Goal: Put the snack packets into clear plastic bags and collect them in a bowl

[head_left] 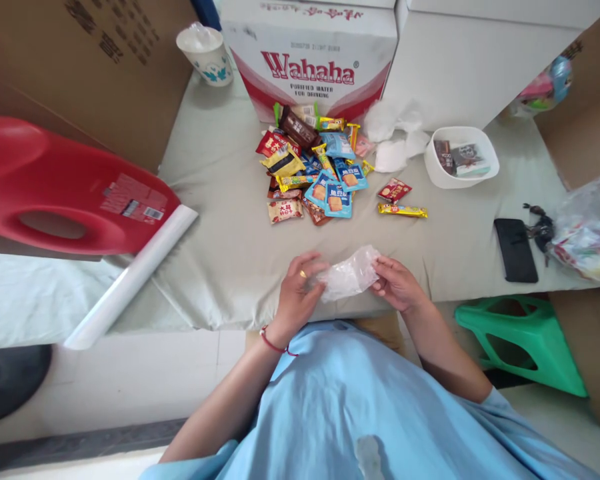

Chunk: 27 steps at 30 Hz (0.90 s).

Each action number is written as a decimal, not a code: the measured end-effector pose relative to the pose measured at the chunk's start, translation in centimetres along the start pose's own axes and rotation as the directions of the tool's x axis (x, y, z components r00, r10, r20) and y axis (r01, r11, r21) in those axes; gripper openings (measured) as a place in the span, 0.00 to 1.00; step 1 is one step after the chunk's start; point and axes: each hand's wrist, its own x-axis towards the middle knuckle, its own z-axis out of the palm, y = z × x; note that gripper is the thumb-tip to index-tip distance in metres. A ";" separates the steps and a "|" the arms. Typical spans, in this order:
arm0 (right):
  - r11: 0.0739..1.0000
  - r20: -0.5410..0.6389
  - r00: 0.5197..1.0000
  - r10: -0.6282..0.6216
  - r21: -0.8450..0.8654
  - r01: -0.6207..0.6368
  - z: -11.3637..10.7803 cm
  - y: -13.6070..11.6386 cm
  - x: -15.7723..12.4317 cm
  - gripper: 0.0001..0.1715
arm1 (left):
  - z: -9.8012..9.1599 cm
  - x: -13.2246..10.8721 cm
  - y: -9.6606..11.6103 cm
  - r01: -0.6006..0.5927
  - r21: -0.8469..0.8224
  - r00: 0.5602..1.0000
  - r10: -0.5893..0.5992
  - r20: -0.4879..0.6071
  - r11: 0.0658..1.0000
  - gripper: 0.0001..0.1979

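A small clear plastic bag [351,275], crumpled and see-through, is held between my two hands just above the table's front edge. My right hand [395,281] pinches its right end between thumb and fingers. At the other end, the fingers of my left hand [299,288] curve around the bag's edge, slightly smeared by motion. Beyond my hands lies a pile of wrapped snacks [314,167] in blue, yellow, red and brown packets. Apart from the pile, a red packet [395,190] and a yellow snack stick [403,211] lie to its right.
Crumpled white plastic bags [393,137] and a white tub [463,180] holding packets stand behind. A Wahaha carton [310,60] backs the pile. Left are a red jug [80,187], a plastic roll [130,277] and a paper cup [205,57]; right, a phone [516,251] and a green stool [525,340].
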 end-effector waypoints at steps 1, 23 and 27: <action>1.000 0.005 1.000 0.000 -0.015 0.000 -0.1 -0.1 -0.1 0.27 | -0.2 0.2 0.2 0.025 -0.008 1.000 -0.025 0.007 1.000 0.07; 0.654 0.341 0.862 -0.374 -0.563 0.506 6.6 1.1 2.1 0.17 | 0.2 0.1 0.9 0.201 -0.484 0.963 -0.262 -0.060 0.851 0.26; 0.775 0.157 0.883 -0.443 -0.427 0.465 5.1 1.3 2.3 0.17 | -1.3 0.3 0.4 0.169 -0.553 0.952 -0.280 -0.123 0.816 0.26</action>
